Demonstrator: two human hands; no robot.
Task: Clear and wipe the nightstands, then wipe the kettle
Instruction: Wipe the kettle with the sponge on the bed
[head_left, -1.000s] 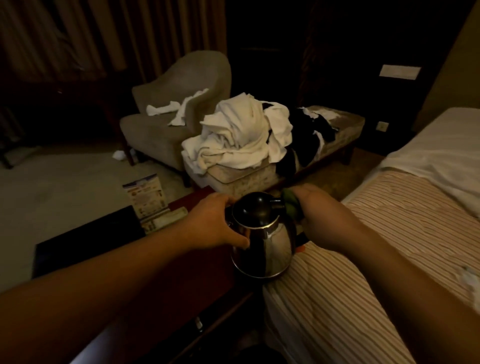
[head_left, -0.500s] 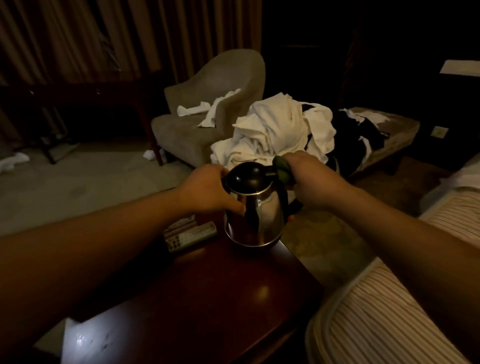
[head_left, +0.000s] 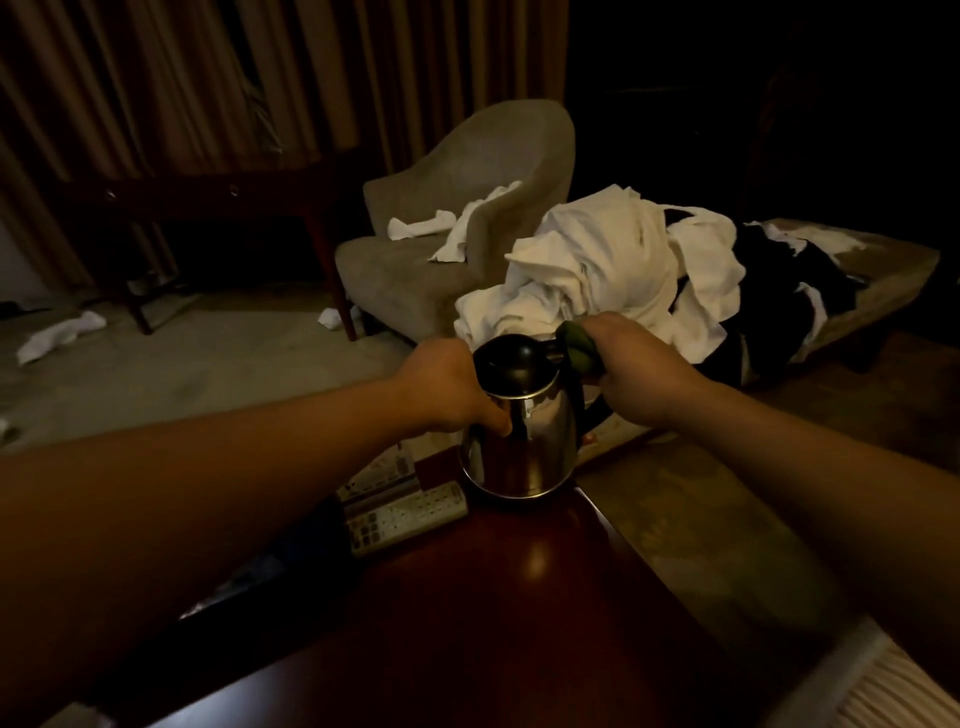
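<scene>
Two bare forearms, no sleeves, left hand (head_left: 441, 387) and right hand (head_left: 631, 371) ungloved

The handle of the shiny steel kettle with a black lid (head_left: 524, 436) is hidden under the right hand (head_left: 631, 371) and the crumpled green cloth (head_left: 577, 344) which that hand holds, and the fingers of the left hand (head_left: 447, 387) go out of sight behind the kettle's body. The left forearm covers part of the two grey remote controls (head_left: 402, 512) on the dark red wooden nightstand (head_left: 519, 623), so their buttons are too dim to read. The striped bed cover (head_left: 893, 686) is cut off by the bottom right corner, and the room behind the beige armchair (head_left: 467, 208) is too dark to make out.
</scene>
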